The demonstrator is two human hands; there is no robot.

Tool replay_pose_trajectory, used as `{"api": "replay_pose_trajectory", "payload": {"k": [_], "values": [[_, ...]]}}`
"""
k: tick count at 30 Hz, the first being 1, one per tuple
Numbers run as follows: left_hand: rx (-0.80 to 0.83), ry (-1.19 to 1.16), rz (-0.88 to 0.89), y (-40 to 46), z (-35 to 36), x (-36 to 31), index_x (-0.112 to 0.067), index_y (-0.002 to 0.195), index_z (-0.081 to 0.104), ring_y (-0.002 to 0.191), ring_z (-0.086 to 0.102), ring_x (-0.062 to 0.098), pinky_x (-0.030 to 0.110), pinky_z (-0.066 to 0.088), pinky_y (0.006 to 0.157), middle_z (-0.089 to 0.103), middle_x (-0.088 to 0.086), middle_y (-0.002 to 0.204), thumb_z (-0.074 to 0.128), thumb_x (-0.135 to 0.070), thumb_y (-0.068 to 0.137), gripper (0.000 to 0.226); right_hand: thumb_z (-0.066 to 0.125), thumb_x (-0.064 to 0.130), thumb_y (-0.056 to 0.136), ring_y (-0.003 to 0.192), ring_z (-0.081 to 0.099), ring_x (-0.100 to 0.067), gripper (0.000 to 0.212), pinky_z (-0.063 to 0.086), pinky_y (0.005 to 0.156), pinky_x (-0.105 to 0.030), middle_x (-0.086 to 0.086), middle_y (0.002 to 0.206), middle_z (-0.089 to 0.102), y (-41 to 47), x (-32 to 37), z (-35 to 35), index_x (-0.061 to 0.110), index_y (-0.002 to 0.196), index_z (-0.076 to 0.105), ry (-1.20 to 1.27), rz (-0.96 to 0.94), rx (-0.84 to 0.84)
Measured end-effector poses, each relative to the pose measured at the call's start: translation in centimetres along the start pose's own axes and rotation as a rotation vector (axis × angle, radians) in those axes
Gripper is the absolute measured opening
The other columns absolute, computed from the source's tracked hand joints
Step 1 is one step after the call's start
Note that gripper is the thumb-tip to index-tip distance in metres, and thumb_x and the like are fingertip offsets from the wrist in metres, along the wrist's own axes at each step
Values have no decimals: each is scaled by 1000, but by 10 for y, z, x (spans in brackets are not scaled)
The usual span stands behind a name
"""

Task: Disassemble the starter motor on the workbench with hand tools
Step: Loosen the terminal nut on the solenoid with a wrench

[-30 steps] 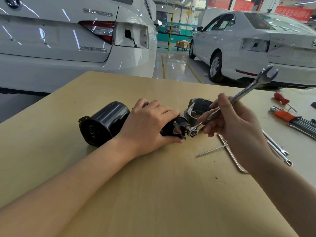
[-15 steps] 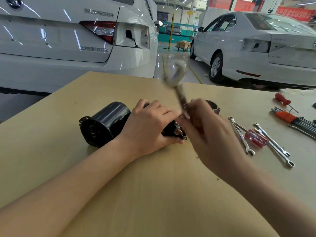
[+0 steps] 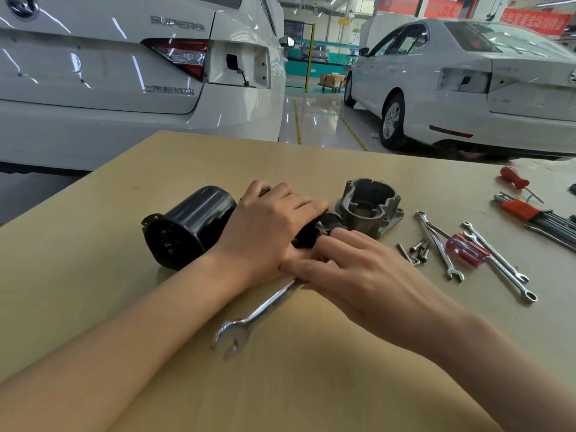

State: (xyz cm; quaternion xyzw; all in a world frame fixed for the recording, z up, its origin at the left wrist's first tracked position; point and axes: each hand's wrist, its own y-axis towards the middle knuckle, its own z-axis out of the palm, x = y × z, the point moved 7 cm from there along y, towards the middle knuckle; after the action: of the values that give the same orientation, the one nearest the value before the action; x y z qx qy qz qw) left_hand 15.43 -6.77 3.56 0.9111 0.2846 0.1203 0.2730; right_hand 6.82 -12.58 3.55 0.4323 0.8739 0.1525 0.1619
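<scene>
Two hands are meeting on the starter motor point(image 3: 190, 226). Your left hand point(image 3: 268, 226) is gripping its black body, pinning it to the workbench point(image 3: 93, 300). Your right hand point(image 3: 358, 269) is holding a combination wrench point(image 3: 261, 313), open end trailing toward you. Swinging so close, I judge the wrench could slip off and strike your left knuckles.

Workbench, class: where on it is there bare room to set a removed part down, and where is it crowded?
Bare workbench lies near the front edge, between the two forearms below the combination wrench, and at far left beyond the black motor housing. The right side is crowded: grey end housing, loose bolts, spanners, hex keys.
</scene>
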Motion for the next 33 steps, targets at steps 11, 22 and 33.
{"api": "replay_pose_trajectory", "payload": {"k": [11,22,33], "values": [[39,-30,-31,-1,-2,-2,-20,121,64,98,61,24,42,41,88,71,-3,108,30,-45,82,58,48,12,100,69,50,-22,23,45,65,-35,-2,77,56,-1,15,0,17,108,69,-112,-149,-61],[-50,10,31,-1,1,0,-19,117,66,93,64,22,41,45,83,72,-4,102,44,-71,76,70,51,17,98,44,39,-10,12,35,42,-21,-4,62,59,-45,-79,3,9,89,53,1319,1017,-816],[-92,0,33,-1,0,1,-19,115,66,93,64,22,41,44,83,72,-4,101,51,-69,75,66,52,14,98,41,42,-9,14,44,43,-21,-6,60,63,-48,-84,18,3,88,50,1587,1139,-914]]}}
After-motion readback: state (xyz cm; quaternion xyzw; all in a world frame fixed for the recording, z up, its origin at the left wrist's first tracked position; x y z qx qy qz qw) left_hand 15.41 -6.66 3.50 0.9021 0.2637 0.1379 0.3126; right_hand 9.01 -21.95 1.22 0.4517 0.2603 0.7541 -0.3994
